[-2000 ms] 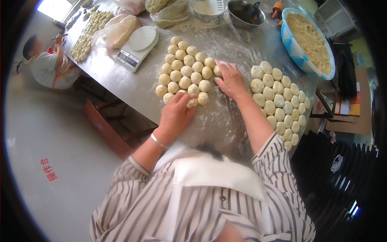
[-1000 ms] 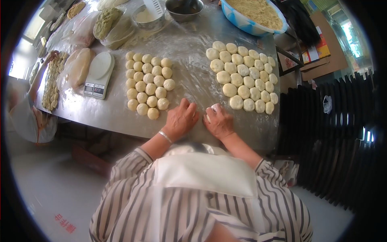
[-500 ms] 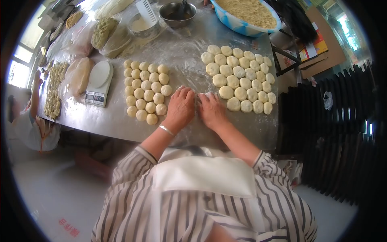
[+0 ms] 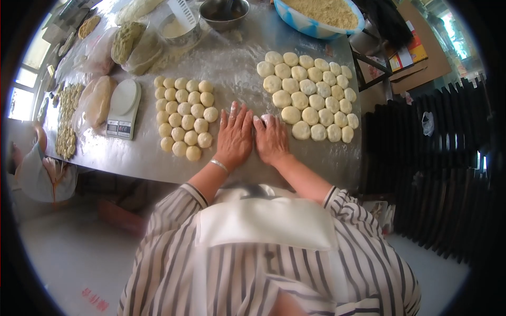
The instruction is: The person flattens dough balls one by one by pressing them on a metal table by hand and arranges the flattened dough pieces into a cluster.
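My left hand [image 4: 235, 138] lies palm down on the metal table, fingers stretched forward and slightly spread, with flour on the fingertips. Close beside it, my right hand [image 4: 272, 139] is palm down with its fingers bent towards the tabletop; whatever is under the palm is hidden. To the left of my hands sit rows of small round dough balls [image 4: 184, 108]. On the right are larger, flattened dough rounds [image 4: 310, 102], the nearest ones close to my right hand.
A white kitchen scale [image 4: 123, 109] stands left of the balls, beside bagged dough [image 4: 98, 100]. At the back are a flour container [image 4: 182, 39], a metal bowl [image 4: 225, 22] and a blue-white basin [image 4: 316, 30] of crumbly filling. Black stacked trays [image 4: 421, 142] stand right. Another person's arm [image 4: 40, 136] shows far left.
My left hand has flattened from a curled pose, its fingers now stretched forward. My right hand stays bent beside it. The whole view has shifted slightly.
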The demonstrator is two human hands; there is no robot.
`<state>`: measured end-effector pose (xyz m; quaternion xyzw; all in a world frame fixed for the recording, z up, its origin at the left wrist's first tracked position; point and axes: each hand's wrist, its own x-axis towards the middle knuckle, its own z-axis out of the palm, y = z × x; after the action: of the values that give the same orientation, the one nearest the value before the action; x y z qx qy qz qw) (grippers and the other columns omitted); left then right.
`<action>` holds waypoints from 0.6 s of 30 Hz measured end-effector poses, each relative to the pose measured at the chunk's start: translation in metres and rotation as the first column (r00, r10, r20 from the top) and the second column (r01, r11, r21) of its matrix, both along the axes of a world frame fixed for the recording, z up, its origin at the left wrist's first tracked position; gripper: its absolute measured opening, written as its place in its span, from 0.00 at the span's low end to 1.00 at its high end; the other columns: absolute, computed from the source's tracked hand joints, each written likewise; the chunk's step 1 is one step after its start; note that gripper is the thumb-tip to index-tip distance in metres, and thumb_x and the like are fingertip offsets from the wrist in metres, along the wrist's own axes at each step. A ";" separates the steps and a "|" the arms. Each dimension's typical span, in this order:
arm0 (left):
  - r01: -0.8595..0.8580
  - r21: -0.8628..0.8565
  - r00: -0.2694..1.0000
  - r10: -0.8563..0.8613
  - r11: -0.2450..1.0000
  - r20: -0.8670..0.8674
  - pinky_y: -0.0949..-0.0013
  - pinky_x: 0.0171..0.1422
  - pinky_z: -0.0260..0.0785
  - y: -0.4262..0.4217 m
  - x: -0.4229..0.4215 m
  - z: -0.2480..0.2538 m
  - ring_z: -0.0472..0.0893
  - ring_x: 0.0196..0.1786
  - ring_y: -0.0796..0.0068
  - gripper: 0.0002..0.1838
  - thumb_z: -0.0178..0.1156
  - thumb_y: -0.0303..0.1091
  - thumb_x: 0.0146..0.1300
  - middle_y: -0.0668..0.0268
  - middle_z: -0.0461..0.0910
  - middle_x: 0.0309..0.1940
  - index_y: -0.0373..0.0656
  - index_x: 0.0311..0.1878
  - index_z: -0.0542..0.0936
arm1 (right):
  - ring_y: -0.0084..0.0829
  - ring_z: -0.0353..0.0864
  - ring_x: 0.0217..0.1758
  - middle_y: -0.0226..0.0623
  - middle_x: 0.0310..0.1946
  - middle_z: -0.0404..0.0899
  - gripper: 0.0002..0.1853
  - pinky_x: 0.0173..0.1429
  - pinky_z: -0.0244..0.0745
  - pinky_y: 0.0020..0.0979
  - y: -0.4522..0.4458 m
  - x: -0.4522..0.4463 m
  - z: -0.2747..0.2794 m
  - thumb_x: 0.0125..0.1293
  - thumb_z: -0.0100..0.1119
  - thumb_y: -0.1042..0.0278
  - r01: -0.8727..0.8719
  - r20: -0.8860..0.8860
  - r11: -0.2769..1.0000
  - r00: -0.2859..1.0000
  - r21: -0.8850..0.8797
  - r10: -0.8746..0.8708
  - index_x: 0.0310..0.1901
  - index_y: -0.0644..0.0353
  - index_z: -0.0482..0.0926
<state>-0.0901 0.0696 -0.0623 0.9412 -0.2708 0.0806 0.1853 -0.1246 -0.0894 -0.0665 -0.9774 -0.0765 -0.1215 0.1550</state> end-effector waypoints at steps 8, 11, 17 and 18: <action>-0.188 -0.314 0.907 0.042 0.931 -0.418 0.49 0.65 0.77 0.027 -0.009 0.061 0.85 0.62 0.45 0.19 0.60 0.29 0.75 0.50 0.87 0.60 0.39 0.66 0.78 | 0.54 0.82 0.64 0.51 0.53 0.85 0.17 0.67 0.78 0.49 -0.050 -0.011 0.047 0.80 0.55 0.63 0.068 -0.309 0.851 0.944 0.521 0.113 0.63 0.60 0.81; -0.119 -0.074 0.891 0.073 0.990 -0.448 0.50 0.53 0.80 0.042 -0.018 0.066 0.88 0.50 0.44 0.22 0.70 0.33 0.68 0.49 0.89 0.49 0.36 0.62 0.79 | 0.54 0.83 0.62 0.51 0.54 0.84 0.18 0.64 0.80 0.50 -0.061 -0.034 0.065 0.75 0.64 0.63 -0.068 -0.363 0.971 0.919 0.228 0.150 0.62 0.59 0.81; -0.089 -0.153 0.840 -0.008 0.984 -0.543 0.51 0.54 0.79 0.038 -0.027 0.061 0.86 0.48 0.45 0.22 0.77 0.32 0.57 0.52 0.85 0.45 0.41 0.54 0.81 | 0.50 0.82 0.58 0.42 0.51 0.83 0.25 0.64 0.76 0.50 -0.043 -0.045 0.090 0.60 0.80 0.66 0.108 -0.641 0.937 0.755 0.331 0.139 0.56 0.55 0.78; -0.080 -0.200 0.886 -0.022 0.977 -0.464 0.52 0.53 0.79 0.037 -0.034 0.063 0.85 0.47 0.46 0.21 0.77 0.31 0.57 0.53 0.84 0.44 0.41 0.52 0.82 | 0.49 0.82 0.57 0.41 0.49 0.83 0.25 0.63 0.76 0.50 -0.043 -0.048 0.087 0.59 0.80 0.66 -0.005 -0.475 0.955 0.867 0.297 0.152 0.55 0.54 0.78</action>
<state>-0.1243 0.1062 0.0009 0.9118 -0.1942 -0.1149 0.3431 -0.1727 -0.1324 0.0204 -0.9392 -0.0560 0.1284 0.3136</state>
